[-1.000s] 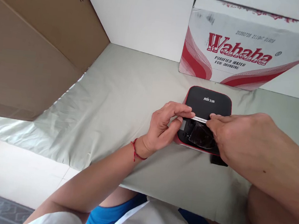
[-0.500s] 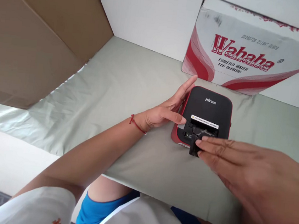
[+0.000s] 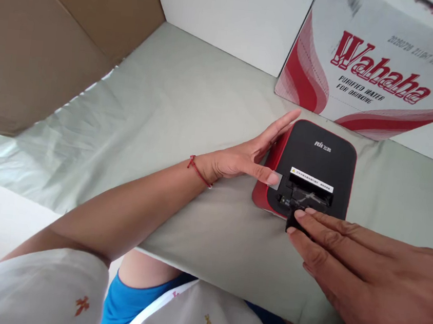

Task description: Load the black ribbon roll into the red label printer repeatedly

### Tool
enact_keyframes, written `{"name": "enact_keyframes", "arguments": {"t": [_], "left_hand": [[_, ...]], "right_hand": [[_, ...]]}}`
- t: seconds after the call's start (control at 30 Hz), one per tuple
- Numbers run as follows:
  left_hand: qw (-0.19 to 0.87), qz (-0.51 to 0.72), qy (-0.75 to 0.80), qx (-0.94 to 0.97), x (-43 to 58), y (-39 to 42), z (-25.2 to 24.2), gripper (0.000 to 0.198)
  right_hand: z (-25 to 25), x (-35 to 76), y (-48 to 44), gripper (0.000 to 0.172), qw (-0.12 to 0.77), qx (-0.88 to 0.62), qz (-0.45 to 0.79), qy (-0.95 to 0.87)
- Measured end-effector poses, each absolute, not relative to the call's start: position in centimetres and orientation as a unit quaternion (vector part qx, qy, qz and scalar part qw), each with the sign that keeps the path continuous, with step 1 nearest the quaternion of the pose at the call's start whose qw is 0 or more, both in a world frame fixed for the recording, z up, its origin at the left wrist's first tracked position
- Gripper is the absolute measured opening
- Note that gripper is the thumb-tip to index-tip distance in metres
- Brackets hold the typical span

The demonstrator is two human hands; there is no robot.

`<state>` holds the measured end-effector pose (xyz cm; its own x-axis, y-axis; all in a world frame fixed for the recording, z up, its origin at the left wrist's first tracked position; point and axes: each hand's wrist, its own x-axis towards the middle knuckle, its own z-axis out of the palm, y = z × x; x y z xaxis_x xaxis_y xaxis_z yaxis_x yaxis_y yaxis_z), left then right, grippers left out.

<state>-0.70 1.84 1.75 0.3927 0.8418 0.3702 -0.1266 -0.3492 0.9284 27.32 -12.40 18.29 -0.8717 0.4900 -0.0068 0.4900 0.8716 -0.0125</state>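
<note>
A small black device with red sides lies on a pale green cloth. It bears a white warning label and has an opening on its near end. My left hand lies open against the device's left side, fingers stretched out and thumb on its top near a grey patch. My right hand comes in from the lower right with fingers extended together, their tips pressing a small black part at the device's near edge.
A white and red Wahaha water carton stands right behind the device. A brown cardboard box fills the upper left. A white wall runs behind. The cloth's front edge hangs over my lap, where blue and white clothing shows.
My left hand left the label and now rests flat on the device's left side. My right hand pulled back from the top to the small black part at the near edge.
</note>
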Motion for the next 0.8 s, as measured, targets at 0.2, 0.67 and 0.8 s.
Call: {"name": "enact_keyframes", "arguments": {"t": [0.2,0.67,0.8], "left_hand": [[0.526,0.479,0.246,0.658,-0.8,2.2,1.5,0.117],[0.6,0.462,0.196,0.623,-0.4,2.0,1.7,0.112],[0.626,0.437,0.132,0.631,0.2,1.8,1.5,0.121]], "right_hand": [[18.2,26.3,-12.8,0.061,-0.003,0.278,0.016,0.96],[19.8,23.7,-11.5,0.052,-0.017,0.227,0.073,0.971],[20.4,23.1,-11.2,0.056,-0.001,0.203,0.055,0.978]]}}
